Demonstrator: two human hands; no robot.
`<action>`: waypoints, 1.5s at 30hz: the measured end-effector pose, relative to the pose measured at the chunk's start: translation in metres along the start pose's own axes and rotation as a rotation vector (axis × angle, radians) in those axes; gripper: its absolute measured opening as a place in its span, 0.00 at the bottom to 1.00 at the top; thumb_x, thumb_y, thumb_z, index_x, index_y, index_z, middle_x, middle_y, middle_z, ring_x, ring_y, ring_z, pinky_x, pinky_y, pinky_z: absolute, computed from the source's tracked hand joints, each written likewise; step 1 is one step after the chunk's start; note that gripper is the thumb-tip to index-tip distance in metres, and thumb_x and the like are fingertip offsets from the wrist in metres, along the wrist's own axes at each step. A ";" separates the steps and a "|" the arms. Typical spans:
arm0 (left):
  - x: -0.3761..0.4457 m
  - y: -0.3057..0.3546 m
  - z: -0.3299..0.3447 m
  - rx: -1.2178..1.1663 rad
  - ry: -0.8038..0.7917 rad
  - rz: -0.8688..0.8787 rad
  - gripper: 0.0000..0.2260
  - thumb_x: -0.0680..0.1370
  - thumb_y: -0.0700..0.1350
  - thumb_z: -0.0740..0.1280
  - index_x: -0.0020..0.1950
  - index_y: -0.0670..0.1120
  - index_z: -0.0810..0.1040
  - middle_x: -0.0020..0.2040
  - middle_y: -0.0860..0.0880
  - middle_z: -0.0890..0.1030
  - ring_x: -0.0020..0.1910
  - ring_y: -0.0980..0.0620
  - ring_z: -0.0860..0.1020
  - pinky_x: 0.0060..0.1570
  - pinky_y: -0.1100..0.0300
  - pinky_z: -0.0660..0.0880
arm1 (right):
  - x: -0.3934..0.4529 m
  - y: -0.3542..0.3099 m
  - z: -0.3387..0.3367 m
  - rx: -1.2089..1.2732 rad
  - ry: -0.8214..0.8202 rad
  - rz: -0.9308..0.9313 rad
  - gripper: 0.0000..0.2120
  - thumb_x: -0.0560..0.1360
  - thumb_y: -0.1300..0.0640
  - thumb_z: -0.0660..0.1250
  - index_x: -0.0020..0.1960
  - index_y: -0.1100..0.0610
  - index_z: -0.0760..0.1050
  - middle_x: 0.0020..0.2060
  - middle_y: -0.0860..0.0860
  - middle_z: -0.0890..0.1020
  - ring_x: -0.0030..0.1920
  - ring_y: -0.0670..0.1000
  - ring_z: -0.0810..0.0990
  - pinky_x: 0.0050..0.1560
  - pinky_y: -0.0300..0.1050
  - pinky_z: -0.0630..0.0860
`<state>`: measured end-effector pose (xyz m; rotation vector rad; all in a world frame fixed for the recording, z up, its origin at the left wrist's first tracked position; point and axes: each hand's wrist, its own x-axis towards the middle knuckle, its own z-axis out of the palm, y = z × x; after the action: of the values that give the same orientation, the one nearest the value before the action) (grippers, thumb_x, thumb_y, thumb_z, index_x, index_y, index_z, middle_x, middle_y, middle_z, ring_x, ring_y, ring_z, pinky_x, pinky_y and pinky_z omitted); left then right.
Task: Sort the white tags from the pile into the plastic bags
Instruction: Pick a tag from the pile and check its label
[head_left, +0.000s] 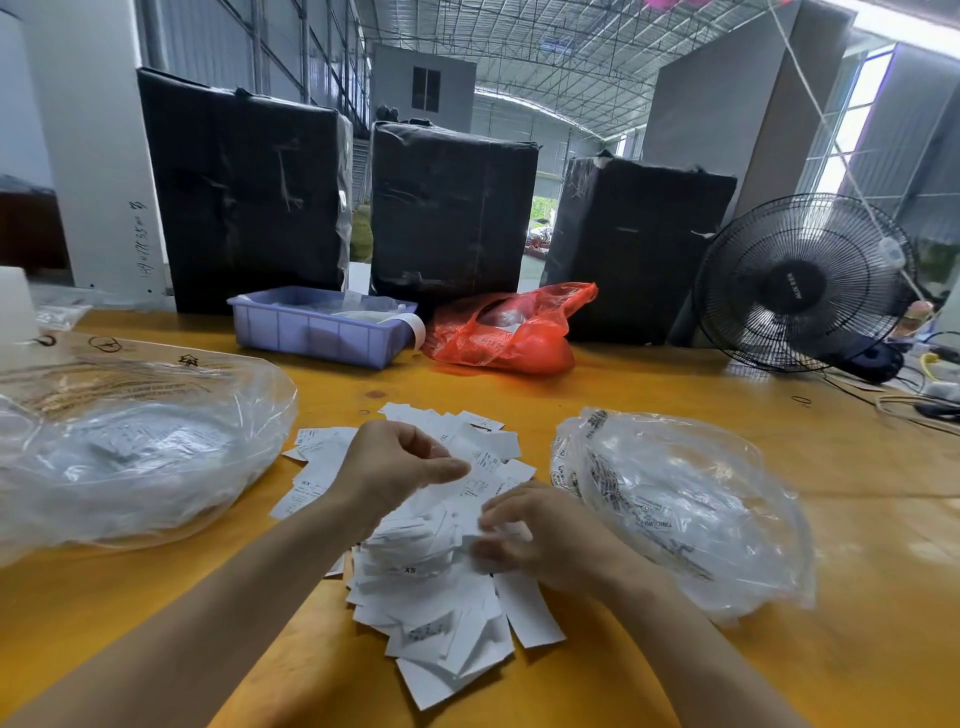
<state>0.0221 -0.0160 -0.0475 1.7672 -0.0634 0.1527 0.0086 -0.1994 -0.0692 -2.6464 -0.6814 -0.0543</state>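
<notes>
Both hands work in the pile of small white paper tags (441, 561) on the yellow surface (649, 384). The left hand (400, 462) has its grip closed on one tag; the right hand (540, 535), at 4 o'clock of it, pinches another.

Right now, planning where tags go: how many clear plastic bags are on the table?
2: one clear bag left of the tag pile, another clear bag right of it. The red bag isn't counted.

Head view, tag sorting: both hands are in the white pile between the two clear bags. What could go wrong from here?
1. The fan faces the table; if it is running, loose tags may scatter.
2. The left hand and right hand work in overlapping tags, so a grip could lift two tags at once and missort one.
3. The left bag and right bag lie slumped, so dropped tags might miss their openings.
</notes>
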 end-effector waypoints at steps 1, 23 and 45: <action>0.000 0.000 0.000 0.008 -0.002 0.000 0.10 0.63 0.38 0.79 0.32 0.42 0.78 0.22 0.54 0.76 0.20 0.62 0.70 0.23 0.71 0.67 | 0.000 -0.001 -0.001 0.034 0.015 0.021 0.14 0.75 0.47 0.67 0.44 0.58 0.81 0.44 0.52 0.82 0.48 0.51 0.78 0.54 0.50 0.74; -0.005 0.012 -0.001 -0.028 -0.153 -0.126 0.01 0.71 0.40 0.74 0.39 0.44 0.83 0.34 0.52 0.84 0.30 0.59 0.74 0.33 0.67 0.71 | -0.003 -0.004 -0.029 0.929 0.498 0.195 0.08 0.69 0.72 0.69 0.37 0.61 0.74 0.34 0.55 0.78 0.37 0.51 0.77 0.40 0.47 0.77; -0.011 0.015 0.002 0.027 -0.284 -0.162 0.02 0.68 0.40 0.76 0.38 0.44 0.85 0.31 0.50 0.83 0.26 0.60 0.73 0.27 0.69 0.69 | -0.003 -0.012 -0.025 0.594 0.483 0.007 0.08 0.75 0.62 0.69 0.38 0.54 0.80 0.32 0.46 0.80 0.33 0.42 0.77 0.36 0.39 0.75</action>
<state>0.0097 -0.0216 -0.0345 1.8024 -0.1226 -0.2166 0.0022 -0.2011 -0.0423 -1.9584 -0.4337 -0.4076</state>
